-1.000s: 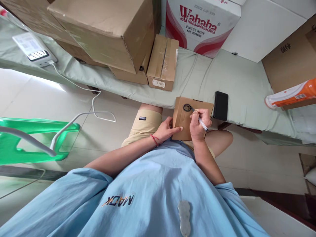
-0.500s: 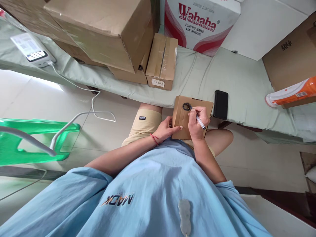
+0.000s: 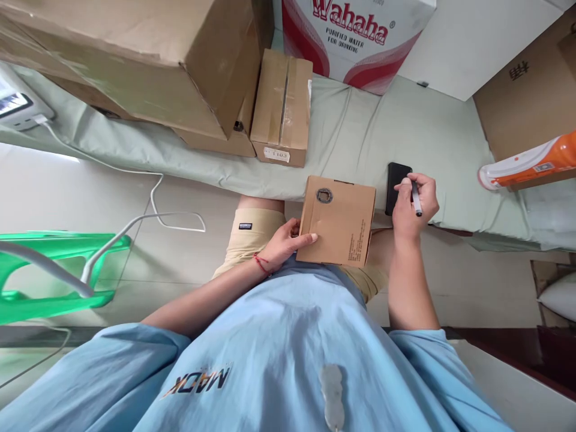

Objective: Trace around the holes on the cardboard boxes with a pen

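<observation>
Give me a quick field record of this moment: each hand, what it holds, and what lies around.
left hand: grips the near left edge of the small box, which rests on the lap
small box: brown cardboard, with a dark ring mark near its far left corner
right hand: holds a pen, fingers at the phone
phone: black, flat on the green sheet
nearby: taped box labelled 1103, Wahaha carton, green chair
</observation>
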### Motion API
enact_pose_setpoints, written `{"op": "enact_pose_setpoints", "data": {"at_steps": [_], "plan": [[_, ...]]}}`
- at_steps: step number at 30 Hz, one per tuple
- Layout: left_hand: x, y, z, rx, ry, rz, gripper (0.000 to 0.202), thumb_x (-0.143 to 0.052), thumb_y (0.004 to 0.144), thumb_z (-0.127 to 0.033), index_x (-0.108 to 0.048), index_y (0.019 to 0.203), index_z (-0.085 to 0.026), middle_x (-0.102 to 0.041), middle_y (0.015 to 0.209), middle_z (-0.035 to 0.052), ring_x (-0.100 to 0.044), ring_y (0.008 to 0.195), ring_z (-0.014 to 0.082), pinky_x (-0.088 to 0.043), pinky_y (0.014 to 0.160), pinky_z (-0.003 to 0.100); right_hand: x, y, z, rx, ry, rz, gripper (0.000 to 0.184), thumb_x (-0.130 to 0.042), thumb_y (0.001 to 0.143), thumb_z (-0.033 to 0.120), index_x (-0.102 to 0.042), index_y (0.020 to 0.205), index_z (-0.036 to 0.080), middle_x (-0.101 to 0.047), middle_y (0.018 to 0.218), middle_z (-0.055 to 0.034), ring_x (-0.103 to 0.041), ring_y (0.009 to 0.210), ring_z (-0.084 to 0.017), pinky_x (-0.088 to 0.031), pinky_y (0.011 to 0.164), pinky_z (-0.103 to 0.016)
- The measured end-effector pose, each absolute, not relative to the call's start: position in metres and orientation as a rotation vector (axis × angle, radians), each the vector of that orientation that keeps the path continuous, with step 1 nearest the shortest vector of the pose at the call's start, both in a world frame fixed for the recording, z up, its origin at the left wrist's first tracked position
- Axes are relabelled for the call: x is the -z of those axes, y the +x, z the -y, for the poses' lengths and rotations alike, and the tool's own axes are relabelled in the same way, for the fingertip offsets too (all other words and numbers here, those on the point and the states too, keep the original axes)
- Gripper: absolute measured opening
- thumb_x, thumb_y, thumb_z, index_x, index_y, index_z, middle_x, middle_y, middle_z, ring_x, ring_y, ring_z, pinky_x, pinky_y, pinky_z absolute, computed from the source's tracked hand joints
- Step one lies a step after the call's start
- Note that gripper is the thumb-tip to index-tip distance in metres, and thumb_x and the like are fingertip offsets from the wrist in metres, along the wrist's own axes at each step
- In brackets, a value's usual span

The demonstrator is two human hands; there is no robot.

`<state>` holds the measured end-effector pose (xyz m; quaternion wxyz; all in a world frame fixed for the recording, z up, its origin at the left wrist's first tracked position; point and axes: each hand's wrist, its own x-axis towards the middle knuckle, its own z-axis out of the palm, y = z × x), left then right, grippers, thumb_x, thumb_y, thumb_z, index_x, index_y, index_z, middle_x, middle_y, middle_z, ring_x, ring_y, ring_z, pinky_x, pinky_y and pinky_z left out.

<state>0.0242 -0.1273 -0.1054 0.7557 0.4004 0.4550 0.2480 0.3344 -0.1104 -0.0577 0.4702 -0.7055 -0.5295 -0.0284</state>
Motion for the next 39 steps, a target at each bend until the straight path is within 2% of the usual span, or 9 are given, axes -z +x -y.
{"op": "enact_pose_setpoints", "data": {"at_steps": [4, 10, 15, 17, 20, 23, 29, 34, 39], "plan": [[0.098, 0.003, 0.131, -0.483, 0.845, -0.964, 0.074, -0.093, 0.07, -0.065, -0.064, 0.118, -0.016, -0.076, 0.121, 0.0132, -0.072, 0.114, 0.0358, -0.06, 0.094, 0.047, 0.058, 0.365, 0.091, 0.208, -1.836, 1.701, 0.027, -0.05, 0.103, 0.029, -0.072, 0.117, 0.022, -0.077, 0.107, -0.0087, -0.067, 0.099, -0.025, -0.055, 0.097, -0.043], [0.079, -0.014, 0.133, -0.525, 0.767, -0.954, 0.072, -0.091, 0.075, -0.063, -0.064, 0.124, -0.019, -0.074, 0.133, 0.0148, -0.071, 0.125, 0.0395, -0.061, 0.1, 0.05, 0.073, 0.361, 0.045, 0.067, -2.003, 2.073, 0.049, -0.046, 0.091, 0.008, -0.075, 0.129, 0.017, -0.076, 0.102, -0.0131, -0.057, 0.11, -0.032, -0.05, 0.103, -0.049], [0.067, -0.016, 0.124, -0.573, 0.755, -0.897, 0.073, -0.092, 0.077, -0.061, -0.064, 0.131, -0.021, -0.073, 0.142, 0.0149, -0.07, 0.13, 0.0414, -0.061, 0.101, 0.05, 0.077, 0.367, 0.055, 0.06, -2.15, 1.874, 0.062, -0.055, 0.096, 0.028, -0.054, 0.156, 0.012, -0.069, 0.136, -0.0211, -0.053, 0.127, -0.036, -0.043, 0.115, -0.058], [0.067, -0.014, 0.119, -0.582, 0.76, -0.891, 0.074, -0.091, 0.078, -0.06, -0.063, 0.133, -0.021, -0.072, 0.143, 0.015, -0.069, 0.132, 0.042, -0.062, 0.101, 0.05, 0.077, 0.37, 0.08, 0.104, -2.298, 1.657, 0.076, -0.06, 0.098, 0.043, -0.042, 0.163, 0.009, -0.059, 0.151, -0.028, -0.05, 0.138, -0.04, -0.038, 0.119, -0.063], [0.07, -0.006, 0.111, -0.582, 0.763, -0.876, 0.074, -0.091, 0.078, -0.06, -0.062, 0.135, -0.021, -0.071, 0.145, 0.0153, -0.068, 0.133, 0.0415, -0.061, 0.102, 0.05, 0.08, 0.367, 0.121, 0.003, -2.554, 1.386, 0.101, -0.067, 0.093, 0.063, -0.034, 0.166, 0.002, -0.054, 0.155, -0.036, -0.049, 0.143, -0.047, -0.038, 0.119, -0.065], [0.074, 0.006, 0.101, -0.563, 0.764, -0.841, 0.074, -0.092, 0.077, -0.059, -0.061, 0.131, -0.02, -0.072, 0.143, 0.0164, -0.07, 0.129, 0.0403, -0.061, 0.102, 0.051, 0.083, 0.357, 0.146, -0.09, -2.68, 1.296, 0.105, -0.068, 0.089, 0.067, -0.037, 0.165, 0.0, -0.054, 0.157, -0.0365, -0.049, 0.144, -0.051, -0.04, 0.119, -0.062], [0.081, 0.033, 0.079, -0.585, 0.825, -0.812, 0.077, -0.095, 0.073, -0.055, -0.061, 0.13, -0.017, -0.072, 0.139, 0.0175, -0.067, 0.133, 0.042, -0.057, 0.11, 0.055, 0.081, 0.349, 0.129, -0.013, -2.754, 1.094, 0.093, -0.067, 0.092, 0.062, -0.043, 0.158, 0.001, -0.062, 0.142, -0.0362, -0.055, 0.136, -0.05, -0.045, 0.111, -0.063], [0.09, 0.043, 0.083, -0.572, 0.864, -0.895, 0.076, -0.095, 0.071, -0.057, -0.062, 0.125, -0.017, -0.074, 0.134, 0.0159, -0.069, 0.13, 0.0407, -0.056, 0.11, 0.055, 0.08, 0.361, 0.12, -0.088, -2.721, 1.048, 0.074, -0.08, 0.079, 0.064, -0.065, 0.127, 0.009, -0.063, 0.129, -0.0317, -0.056, 0.129, -0.051, -0.046, 0.109, -0.067], [0.097, 0.041, 0.103, -0.546, 0.853, -0.927, 0.074, -0.094, 0.072, -0.062, -0.062, 0.122, -0.018, -0.075, 0.13, 0.0147, -0.07, 0.126, 0.0383, -0.058, 0.105, 0.052, 0.084, 0.367, 0.136, -0.16, -2.686, 1.03, 0.078, -0.082, 0.072, 0.059, -0.06, 0.128, 0.01, -0.061, 0.127, -0.0301, -0.056, 0.132, -0.049, -0.048, 0.11, -0.063]]}}
